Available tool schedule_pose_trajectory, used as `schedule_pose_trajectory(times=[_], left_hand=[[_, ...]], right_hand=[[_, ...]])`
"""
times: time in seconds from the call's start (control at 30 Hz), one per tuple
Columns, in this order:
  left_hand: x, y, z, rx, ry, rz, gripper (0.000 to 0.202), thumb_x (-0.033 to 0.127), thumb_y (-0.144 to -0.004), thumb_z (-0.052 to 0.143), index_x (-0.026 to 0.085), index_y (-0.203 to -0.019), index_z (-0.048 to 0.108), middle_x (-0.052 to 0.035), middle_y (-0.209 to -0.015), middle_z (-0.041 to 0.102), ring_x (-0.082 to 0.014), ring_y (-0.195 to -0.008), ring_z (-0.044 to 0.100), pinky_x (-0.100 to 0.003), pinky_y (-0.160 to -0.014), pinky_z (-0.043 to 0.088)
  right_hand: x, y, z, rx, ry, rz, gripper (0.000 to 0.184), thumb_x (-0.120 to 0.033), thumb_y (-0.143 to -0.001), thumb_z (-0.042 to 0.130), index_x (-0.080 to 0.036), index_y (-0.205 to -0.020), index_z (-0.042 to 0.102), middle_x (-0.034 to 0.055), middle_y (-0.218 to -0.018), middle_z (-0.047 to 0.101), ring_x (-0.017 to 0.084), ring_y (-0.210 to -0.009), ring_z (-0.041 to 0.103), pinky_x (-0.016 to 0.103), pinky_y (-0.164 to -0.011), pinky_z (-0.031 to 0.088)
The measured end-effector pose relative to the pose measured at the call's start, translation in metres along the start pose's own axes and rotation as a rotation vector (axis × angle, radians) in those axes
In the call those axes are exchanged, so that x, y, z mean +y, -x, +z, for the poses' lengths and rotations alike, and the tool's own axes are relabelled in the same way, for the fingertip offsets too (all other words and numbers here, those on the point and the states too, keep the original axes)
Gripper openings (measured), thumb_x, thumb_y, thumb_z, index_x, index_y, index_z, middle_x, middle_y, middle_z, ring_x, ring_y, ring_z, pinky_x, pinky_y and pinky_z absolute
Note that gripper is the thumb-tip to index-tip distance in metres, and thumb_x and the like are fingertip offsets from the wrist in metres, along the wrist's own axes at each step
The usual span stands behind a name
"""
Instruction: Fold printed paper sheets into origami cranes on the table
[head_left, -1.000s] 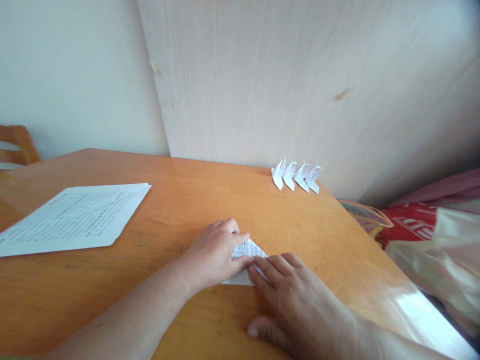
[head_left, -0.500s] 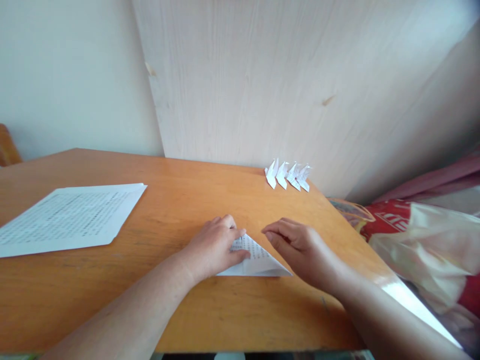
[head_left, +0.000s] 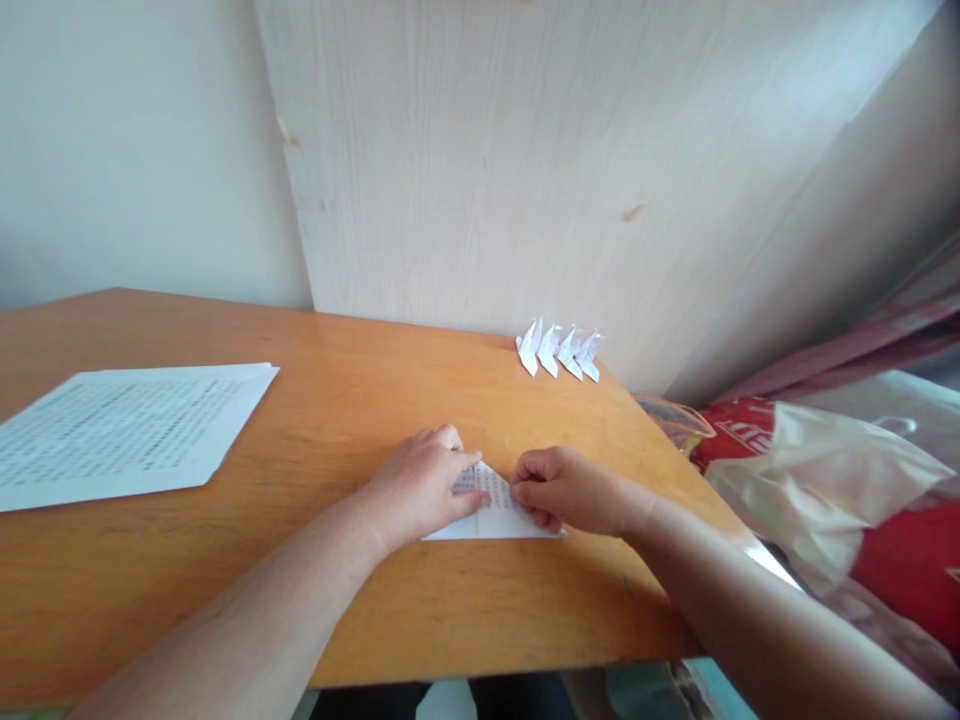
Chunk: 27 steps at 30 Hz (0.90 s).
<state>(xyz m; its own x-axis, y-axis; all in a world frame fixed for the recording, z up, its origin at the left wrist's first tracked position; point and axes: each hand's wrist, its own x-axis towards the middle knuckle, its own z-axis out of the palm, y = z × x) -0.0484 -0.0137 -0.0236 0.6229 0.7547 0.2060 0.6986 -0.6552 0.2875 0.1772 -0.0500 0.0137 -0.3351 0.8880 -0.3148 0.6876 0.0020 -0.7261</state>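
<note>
A folded sheet of printed paper [head_left: 499, 518], triangular with a long straight near edge, lies on the table in front of me. My left hand [head_left: 424, 487] holds its left part down, thumb and forefinger on the printed face. At the right slanted edge is my right hand [head_left: 559, 490], its fingers curled and the thumb and forefinger pinched against the paper. The right corner pokes out a little below those fingers. My left hand covers the left part of the triangle.
A stack of printed sheets [head_left: 142, 425] lies on the wooden table [head_left: 360, 380] at the left. Several folded paper figures [head_left: 550, 350] stand in a row at the back, near the pale board [head_left: 465, 180]. Plastic bags [head_left: 817, 480] lie beyond the table's right edge.
My right hand has come down and left onto the paper's right edge, its fingers curling in. My left hand keeps its hold. The whole view has shifted slightly.
</note>
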Motion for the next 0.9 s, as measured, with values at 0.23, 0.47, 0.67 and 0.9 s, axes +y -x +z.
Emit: schedule_pose_trajectory(times=[0.23,0.47,0.67,0.9], left_hand=[[0.002,0.0,-0.002,0.009,0.002,0.009,0.039,0.053,-0.085,0.065,0.029,-0.115,0.071,-0.0053,-0.102,0.059,-0.0231,-0.093,0.057,-0.033,-0.081,0.045],[0.006,0.0,-0.006,-0.01,0.0,-0.006,0.032,0.052,-0.085,0.065,0.027,-0.102,0.072,-0.0055,-0.099,0.058,-0.0228,-0.091,0.057,-0.033,-0.078,0.044],[0.006,-0.001,-0.006,-0.006,-0.004,-0.015,0.033,0.053,-0.084,0.065,0.028,-0.103,0.072,-0.0054,-0.099,0.057,-0.0236,-0.092,0.058,-0.034,-0.079,0.045],[0.008,0.001,-0.005,-0.003,-0.026,-0.029,0.032,0.055,-0.086,0.061,0.025,-0.094,0.069,-0.006,-0.099,0.059,-0.0249,-0.093,0.059,-0.036,-0.079,0.045]], right_hand=[[0.008,0.012,0.0,0.04,0.066,0.009,0.011,-0.014,-0.081,0.05,-0.018,-0.077,0.059,-0.0006,-0.068,0.061,0.013,-0.058,0.061,0.022,-0.051,0.045],[-0.008,0.015,-0.001,0.157,0.253,-0.043,0.015,-0.017,-0.086,0.051,-0.018,-0.075,0.061,0.0014,-0.07,0.066,0.014,-0.064,0.06,0.023,-0.056,0.042],[-0.015,-0.002,0.013,0.259,0.55,-0.263,0.019,-0.018,-0.093,0.05,-0.019,-0.09,0.068,0.0043,-0.09,0.071,0.016,-0.083,0.063,0.025,-0.074,0.044],[-0.007,-0.005,0.03,0.261,0.811,-0.218,0.023,-0.022,-0.099,0.043,-0.017,-0.101,0.065,0.0076,-0.093,0.065,0.018,-0.081,0.064,0.027,-0.072,0.044]])
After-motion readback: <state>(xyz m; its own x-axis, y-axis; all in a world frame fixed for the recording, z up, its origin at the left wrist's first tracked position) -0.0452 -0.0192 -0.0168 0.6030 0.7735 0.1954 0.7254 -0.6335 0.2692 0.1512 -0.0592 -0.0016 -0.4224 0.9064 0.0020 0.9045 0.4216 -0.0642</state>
